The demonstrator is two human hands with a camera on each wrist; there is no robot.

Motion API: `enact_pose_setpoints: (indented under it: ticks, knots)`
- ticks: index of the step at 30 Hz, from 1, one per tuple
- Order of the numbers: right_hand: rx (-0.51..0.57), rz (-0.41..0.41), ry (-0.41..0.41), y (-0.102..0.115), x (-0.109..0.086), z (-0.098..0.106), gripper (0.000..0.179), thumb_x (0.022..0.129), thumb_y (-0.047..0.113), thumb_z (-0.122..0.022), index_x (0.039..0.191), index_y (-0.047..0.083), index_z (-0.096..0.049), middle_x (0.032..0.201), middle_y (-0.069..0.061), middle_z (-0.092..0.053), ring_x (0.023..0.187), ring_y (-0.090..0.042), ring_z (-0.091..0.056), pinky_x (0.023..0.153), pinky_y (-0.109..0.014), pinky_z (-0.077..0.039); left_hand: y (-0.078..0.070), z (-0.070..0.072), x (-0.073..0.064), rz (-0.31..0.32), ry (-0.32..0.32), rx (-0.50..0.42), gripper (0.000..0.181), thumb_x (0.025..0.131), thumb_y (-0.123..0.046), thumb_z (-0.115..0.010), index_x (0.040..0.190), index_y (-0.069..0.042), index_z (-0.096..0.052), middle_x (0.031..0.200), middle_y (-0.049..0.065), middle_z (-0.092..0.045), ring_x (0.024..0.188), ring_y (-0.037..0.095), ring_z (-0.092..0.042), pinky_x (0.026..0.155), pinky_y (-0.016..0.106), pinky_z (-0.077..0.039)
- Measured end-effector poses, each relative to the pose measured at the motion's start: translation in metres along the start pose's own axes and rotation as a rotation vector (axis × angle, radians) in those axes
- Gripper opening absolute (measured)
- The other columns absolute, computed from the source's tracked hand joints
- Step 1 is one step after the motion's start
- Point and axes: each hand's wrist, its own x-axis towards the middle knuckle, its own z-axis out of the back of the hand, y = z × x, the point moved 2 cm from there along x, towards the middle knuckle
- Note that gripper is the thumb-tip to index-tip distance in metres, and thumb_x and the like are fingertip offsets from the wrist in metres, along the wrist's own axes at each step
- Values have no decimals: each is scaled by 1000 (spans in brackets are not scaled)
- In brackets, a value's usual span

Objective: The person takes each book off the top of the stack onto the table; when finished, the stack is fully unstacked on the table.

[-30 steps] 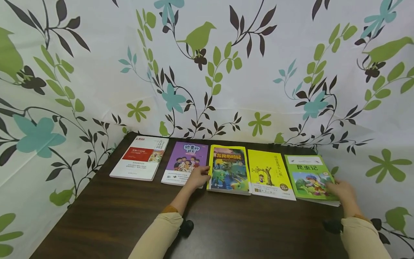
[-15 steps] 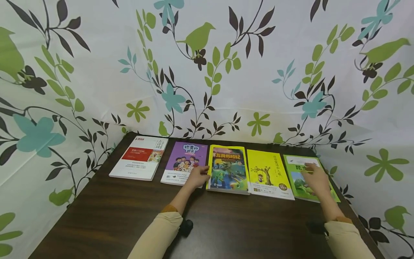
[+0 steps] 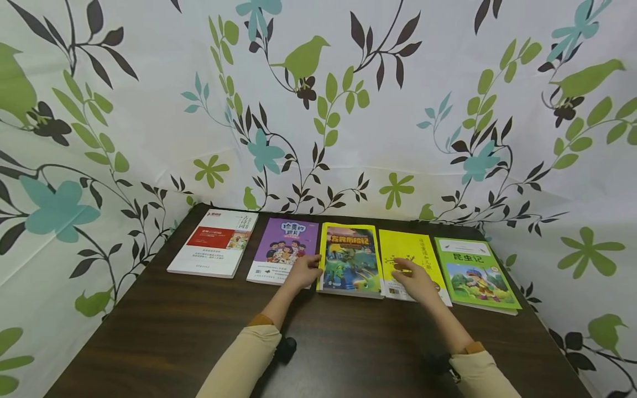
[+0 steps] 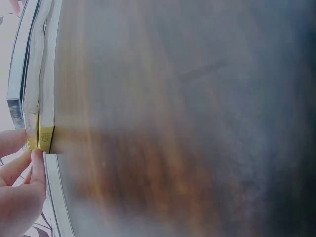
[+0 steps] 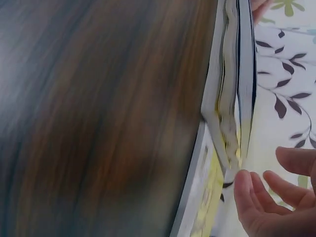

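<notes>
A book with a yellow border and a dinosaur cover (image 3: 350,262) lies mid-row on top of a small stack. At the spines of this stack, in the left wrist view, my left hand (image 4: 22,192) touches with its fingertips; two yellow spines (image 4: 45,138) show there. My right hand (image 3: 415,282) reaches over a yellow book (image 3: 410,251) with a swing drawing, covering part of its lower cover. In the right wrist view, the right hand (image 5: 271,197) has its fingers apart and curved near the stack's page edges (image 5: 228,98), holding nothing.
Left of the stack lie a purple book (image 3: 286,249) and a white-and-red book (image 3: 214,243). A green book (image 3: 478,271) is at the right end. The dark wooden table (image 3: 323,348) meets a leaf-and-bird patterned cloth (image 3: 348,110) behind and at the sides.
The right hand has left the right edge of the green book and moved left, across its cover, to over the yellow book. The left hand has stayed at the middle stack.
</notes>
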Motion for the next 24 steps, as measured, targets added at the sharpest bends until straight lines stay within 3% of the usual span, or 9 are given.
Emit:
enact_pose_setpoints:
  ticks: [7, 12, 18, 24]
  knots:
    - [63, -6, 73, 5, 8, -25, 49, 97, 13, -56, 139, -8, -46, 130, -31, -56, 113, -42, -60, 84, -44, -56, 1, -1, 2, 0, -7, 15, 49, 90, -8, -63, 138, 0, -54, 126, 24, -62, 117, 37, -58, 91, 45, -54]
    - [59, -57, 52, 4, 11, -34, 48, 95, 12, -55, 138, -10, -47, 128, -30, -57, 100, -32, -63, 70, -32, -53, -3, -3, -1, -16, -9, 31, 47, 92, -11, -59, 137, 1, -54, 126, 24, -62, 116, 37, -59, 89, 45, -54]
    - [62, -86, 28, 3, 10, -39, 50, 94, 8, -55, 141, -7, -45, 131, -28, -56, 119, -41, -56, 91, -47, -51, -12, -7, -1, -30, -42, 105, 52, 97, -28, -59, 136, 6, -53, 127, 26, -61, 117, 39, -59, 94, 49, -52]
    - [67, -85, 20, 3, 11, -42, 53, 91, 7, -55, 141, -7, -45, 129, -26, -57, 114, -37, -58, 95, -49, -49, -20, -13, 1, -36, -83, 197, 63, 90, -32, -68, 131, 14, -52, 131, 31, -56, 122, 44, -54, 101, 52, -46]
